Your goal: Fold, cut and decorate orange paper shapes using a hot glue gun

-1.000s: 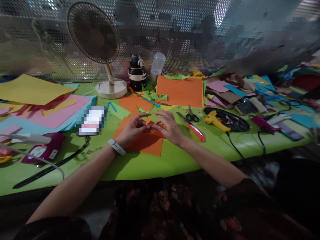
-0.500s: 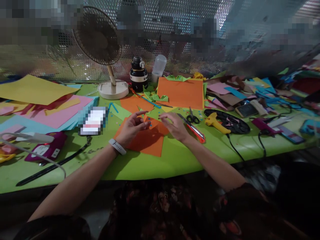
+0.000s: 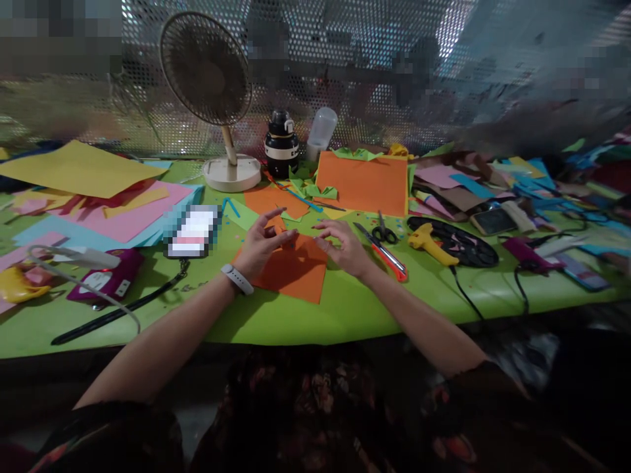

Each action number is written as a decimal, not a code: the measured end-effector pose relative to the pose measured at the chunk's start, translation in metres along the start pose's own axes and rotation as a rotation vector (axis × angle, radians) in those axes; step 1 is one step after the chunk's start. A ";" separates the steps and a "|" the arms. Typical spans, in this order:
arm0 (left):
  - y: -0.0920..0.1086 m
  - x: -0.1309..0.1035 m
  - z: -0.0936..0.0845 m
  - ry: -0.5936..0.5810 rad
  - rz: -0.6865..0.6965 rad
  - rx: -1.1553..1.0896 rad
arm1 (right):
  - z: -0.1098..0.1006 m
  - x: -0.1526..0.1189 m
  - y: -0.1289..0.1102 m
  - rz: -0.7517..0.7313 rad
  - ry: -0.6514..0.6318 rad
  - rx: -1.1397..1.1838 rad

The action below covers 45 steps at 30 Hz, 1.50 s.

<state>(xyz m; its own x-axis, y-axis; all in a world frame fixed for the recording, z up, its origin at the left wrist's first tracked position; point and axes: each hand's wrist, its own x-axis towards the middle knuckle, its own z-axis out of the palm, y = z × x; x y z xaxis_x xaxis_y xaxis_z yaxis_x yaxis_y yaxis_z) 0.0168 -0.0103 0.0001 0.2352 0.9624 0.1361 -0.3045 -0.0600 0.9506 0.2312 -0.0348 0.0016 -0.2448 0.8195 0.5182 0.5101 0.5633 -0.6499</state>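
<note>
Over an orange paper sheet [image 3: 294,276] on the green tabletop, both my hands face each other. My left hand [image 3: 259,246], with a white band at its wrist, has its thumb and fingers apart at the sheet's left side. A bit of orange paper [image 3: 279,225] shows between its thumb and index finger; whether they touch it, I cannot tell. My right hand [image 3: 348,248] hovers by the sheet's right edge, fingers loosely bent and apart, with nothing visible in them. To its right lie a red utility knife [image 3: 387,257] and black scissors [image 3: 384,230].
A yellow glue gun [image 3: 431,244] rests against a black tray [image 3: 473,246] on the right, its cord crossing the front edge. On the left are a phone [image 3: 193,231] and stacked coloured paper [image 3: 79,171]. A fan [image 3: 231,173] and black bottle [image 3: 281,148] stand behind.
The view has shifted slightly, so the table's things appear a little further right. Both hands stay over the orange sheet, and less orange paper shows beside my right fingers.
</note>
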 end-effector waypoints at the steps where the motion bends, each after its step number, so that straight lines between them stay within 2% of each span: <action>1: 0.000 0.001 -0.001 0.014 -0.004 -0.023 | -0.001 0.000 0.000 0.025 0.009 0.028; 6: 0.002 0.004 -0.004 0.029 -0.094 -0.213 | -0.002 0.006 -0.001 0.133 0.090 0.187; 10: 0.000 0.001 -0.003 -0.106 -0.207 -0.160 | -0.002 0.016 -0.004 0.141 0.135 0.203; 12: -0.002 -0.001 -0.001 -0.148 -0.212 -0.099 | -0.001 0.022 -0.007 0.123 0.118 0.181; 16: -0.003 -0.002 0.000 -0.075 -0.143 -0.046 | 0.009 0.032 -0.015 0.119 0.051 0.196; 19: -0.002 -0.002 0.000 -0.030 -0.116 -0.026 | 0.017 0.036 -0.017 0.209 0.030 0.297; 21: -0.001 -0.001 -0.001 0.005 -0.120 -0.005 | 0.014 0.035 -0.013 0.254 0.063 0.349; 24: -0.001 0.001 -0.003 0.084 -0.146 0.028 | -0.009 0.023 0.000 0.241 0.100 0.261; 26: -0.002 0.002 -0.004 0.129 -0.150 0.054 | -0.035 0.010 0.013 0.234 0.122 0.042; 28: -0.003 0.003 -0.005 0.154 -0.139 0.094 | -0.064 -0.004 0.026 0.230 0.191 -0.270; 30: -0.004 0.004 -0.005 0.165 -0.114 0.121 | -0.092 -0.018 0.036 0.269 0.137 -0.483; 36: -0.003 0.003 -0.005 0.189 -0.114 0.110 | -0.151 -0.053 0.046 0.387 0.025 -0.761; 39: -0.005 0.004 -0.006 0.180 -0.109 0.097 | -0.171 -0.070 0.054 0.539 -0.117 -1.023; 42: -0.009 0.005 -0.008 0.157 -0.115 0.088 | -0.182 -0.083 0.065 0.692 -0.298 -1.116; 45: -0.010 0.005 -0.009 0.162 -0.133 0.086 | -0.181 -0.089 0.072 0.706 -0.311 -1.133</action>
<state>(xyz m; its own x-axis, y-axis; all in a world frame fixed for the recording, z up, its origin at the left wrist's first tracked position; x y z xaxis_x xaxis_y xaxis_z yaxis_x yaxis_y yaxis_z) 0.0125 -0.0029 -0.0112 0.1146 0.9929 -0.0318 -0.1994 0.0543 0.9784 0.4391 -0.0862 0.0097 0.2498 0.9679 0.0267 0.9543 -0.2507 0.1628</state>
